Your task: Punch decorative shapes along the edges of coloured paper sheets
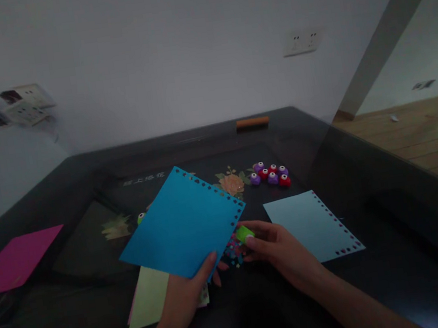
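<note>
My left hand [193, 287] grips a bright blue sheet of paper [175, 230] by its lower corner, thumb on top. Small shaped holes run along two of the sheet's edges. Between the fingers of my right hand [274, 243] is a small green craft punch [245, 234], close to the sheet's right edge; whether the paper sits in its slot I cannot tell. Beneath the two hands lies a scatter of tiny coloured paper cut-outs [235, 253]. A pale yellow sheet [150, 296] rests on other paper under my left hand, partly hidden.
A light blue sheet [307, 227] with holes along two edges lies at right. Several purple and red punches [271, 174] cluster behind it. A pink sheet [16, 260] lies far left, an orange-brown bar [252, 122] at the dark table's [184, 147] back edge.
</note>
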Tool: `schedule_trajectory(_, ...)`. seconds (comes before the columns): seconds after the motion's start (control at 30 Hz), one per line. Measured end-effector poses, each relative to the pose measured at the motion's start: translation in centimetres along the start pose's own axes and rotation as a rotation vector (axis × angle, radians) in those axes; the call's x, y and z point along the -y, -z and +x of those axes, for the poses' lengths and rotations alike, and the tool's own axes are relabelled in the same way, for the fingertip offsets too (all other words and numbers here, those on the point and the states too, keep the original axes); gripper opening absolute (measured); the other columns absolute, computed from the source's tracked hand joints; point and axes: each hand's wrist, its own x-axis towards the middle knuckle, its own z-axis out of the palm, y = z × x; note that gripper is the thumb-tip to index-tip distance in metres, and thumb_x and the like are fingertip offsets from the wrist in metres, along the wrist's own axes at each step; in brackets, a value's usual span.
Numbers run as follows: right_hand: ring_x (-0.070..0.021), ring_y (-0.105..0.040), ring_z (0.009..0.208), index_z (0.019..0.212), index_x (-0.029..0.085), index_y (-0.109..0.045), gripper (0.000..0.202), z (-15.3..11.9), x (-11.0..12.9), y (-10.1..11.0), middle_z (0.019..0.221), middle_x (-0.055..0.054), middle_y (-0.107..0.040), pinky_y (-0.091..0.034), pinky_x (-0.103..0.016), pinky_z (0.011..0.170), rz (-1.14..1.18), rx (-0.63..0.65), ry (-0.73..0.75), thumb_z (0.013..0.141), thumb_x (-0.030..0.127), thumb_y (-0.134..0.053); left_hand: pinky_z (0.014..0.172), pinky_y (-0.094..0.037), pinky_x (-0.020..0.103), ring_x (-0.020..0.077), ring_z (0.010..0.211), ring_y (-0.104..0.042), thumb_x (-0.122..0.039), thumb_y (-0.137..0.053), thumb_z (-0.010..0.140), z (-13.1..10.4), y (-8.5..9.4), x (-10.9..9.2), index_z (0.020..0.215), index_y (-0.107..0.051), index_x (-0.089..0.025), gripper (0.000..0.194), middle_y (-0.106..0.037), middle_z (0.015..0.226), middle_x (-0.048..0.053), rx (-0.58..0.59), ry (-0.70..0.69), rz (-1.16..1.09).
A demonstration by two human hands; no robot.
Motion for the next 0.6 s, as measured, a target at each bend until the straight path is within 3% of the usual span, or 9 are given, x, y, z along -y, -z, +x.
schedule_trajectory(0.2, -0.0186, -0.064, 0.088, 0.093, 0.018, -0.069, 0.039, -0.14, -0.60, -0.67, 0.096, -0.006, -0.070, -0.052, -0.034, 0.081, 0.070, 0.010, -0.013, 0.059, 0.031, -0.083, 0.073, -0.049, 0.035, 0.0239, 0.061, -0.065, -0.053, -0.056, 0.071, -0.18, -0.22, -0.06, 0.056, -0.070, -0.028, 0.032, -0.070, 0.057, 0.002, 0.030, 0.034, 0.041)
schedule_trajectory(0.6, -0.0180, -0.065, 0.084, 0.090, 0.018, -0.067, 0.042, -0.33, -0.74, -0.85, 0.090, -0.003, -0.070, -0.053, -0.036, 0.082, 0.107, -0.048, -0.049, 0.054, 0.025, -0.085, 0.070, -0.050, 0.035, 0.0249, 0.064, -0.067, -0.050, -0.059, 0.070, -0.06, -0.43, -0.60, 0.055, -0.068, -0.027, 0.029, -0.070, 0.058, 0.003, 0.053, 0.066, -0.003)
